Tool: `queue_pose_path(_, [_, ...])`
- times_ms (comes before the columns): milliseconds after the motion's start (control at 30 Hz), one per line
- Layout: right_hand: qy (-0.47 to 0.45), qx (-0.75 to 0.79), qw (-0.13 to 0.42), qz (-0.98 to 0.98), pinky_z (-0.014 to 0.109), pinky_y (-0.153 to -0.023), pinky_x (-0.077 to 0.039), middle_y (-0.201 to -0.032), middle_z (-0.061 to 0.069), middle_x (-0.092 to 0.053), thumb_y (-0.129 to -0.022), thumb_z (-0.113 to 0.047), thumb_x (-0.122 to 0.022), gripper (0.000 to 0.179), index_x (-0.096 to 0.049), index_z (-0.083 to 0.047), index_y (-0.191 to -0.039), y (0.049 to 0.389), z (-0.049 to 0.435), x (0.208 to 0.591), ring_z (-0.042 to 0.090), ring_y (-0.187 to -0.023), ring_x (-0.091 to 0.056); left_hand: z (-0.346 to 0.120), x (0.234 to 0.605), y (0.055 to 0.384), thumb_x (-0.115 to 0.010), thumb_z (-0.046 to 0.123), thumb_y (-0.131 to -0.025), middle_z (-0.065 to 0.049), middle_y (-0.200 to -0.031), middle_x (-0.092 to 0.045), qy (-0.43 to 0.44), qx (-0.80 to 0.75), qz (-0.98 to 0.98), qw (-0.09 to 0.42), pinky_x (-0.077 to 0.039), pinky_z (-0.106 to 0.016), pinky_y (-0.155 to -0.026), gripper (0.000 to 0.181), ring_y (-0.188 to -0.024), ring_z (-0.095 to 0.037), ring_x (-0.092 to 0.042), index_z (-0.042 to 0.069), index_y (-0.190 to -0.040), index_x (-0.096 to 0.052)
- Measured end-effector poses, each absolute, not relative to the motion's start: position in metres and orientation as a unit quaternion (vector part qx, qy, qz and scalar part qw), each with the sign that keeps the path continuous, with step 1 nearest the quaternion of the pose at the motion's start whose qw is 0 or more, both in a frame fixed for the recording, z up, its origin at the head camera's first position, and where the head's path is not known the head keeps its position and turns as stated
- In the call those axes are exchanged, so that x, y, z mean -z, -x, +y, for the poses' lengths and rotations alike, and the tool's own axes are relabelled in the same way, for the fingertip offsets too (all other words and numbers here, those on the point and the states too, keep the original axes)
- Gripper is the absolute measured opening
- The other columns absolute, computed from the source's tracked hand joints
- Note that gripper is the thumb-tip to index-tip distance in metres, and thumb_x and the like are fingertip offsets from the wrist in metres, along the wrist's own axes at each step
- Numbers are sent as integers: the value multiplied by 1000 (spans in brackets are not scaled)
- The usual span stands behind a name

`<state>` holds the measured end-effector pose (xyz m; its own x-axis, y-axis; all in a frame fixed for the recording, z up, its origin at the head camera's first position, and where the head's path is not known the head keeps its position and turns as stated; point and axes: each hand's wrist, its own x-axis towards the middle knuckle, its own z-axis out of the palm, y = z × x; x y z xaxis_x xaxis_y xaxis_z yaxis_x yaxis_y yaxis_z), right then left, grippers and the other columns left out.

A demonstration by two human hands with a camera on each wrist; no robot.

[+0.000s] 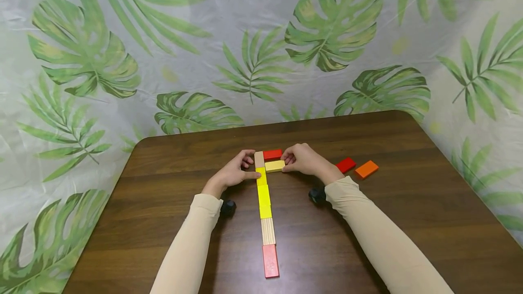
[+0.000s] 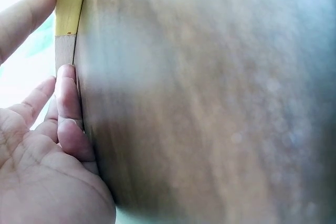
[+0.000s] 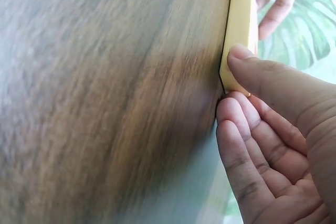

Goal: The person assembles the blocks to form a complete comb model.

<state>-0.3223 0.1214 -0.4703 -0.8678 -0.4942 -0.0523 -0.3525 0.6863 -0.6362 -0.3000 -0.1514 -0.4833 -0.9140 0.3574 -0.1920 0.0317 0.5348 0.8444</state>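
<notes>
A row of blocks runs toward me down the table, a tan block (image 1: 259,159) at its far end and bright yellow blocks (image 1: 264,195) after it. My left hand (image 1: 234,170) lies along the row's left side, thumb touching a yellow block (image 2: 71,9) and fingers beside the tan one. From the right, my right hand (image 1: 304,160) holds a pale yellow block (image 1: 274,166) by its outer end, thumb on its near side (image 3: 239,24). That block's inner end meets the row. Just beyond it, a red block (image 1: 272,154) sticks out from the tan block.
Nearer me the row continues with a striped wooden block (image 1: 268,231) and a pinkish-red block (image 1: 270,261). Beyond my right wrist lie a loose red block (image 1: 346,165) and an orange block (image 1: 367,169). A leaf-patterned cloth (image 1: 253,71) hangs behind the brown table (image 1: 163,221).
</notes>
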Motion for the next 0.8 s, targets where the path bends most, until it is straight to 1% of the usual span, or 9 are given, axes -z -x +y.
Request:
queue_pose_path(233, [229,314,110,915,31,-85,-62,-97,8,-78,-90,-17,-89,29,-78,0,-111,322,119,470,15,-87,-71,-152,484,300,-84,20,-95,-14,-136,-54,-109,-464,862,173,-42,-42,-107,77,-121,-29,-50,13,-160,-43])
queue_pose_path(800, [228,309,109,917,30,-85,-62,-97,8,-76,-89,-15,-89,29,-78,0,-111,320,118,466,15,-87,-70,-151,483,300,-84,20,-95,-15,-136,-54,-113,-467,860,172,-42,-43,-107,77,-121,-29,-50,10,-159,-42])
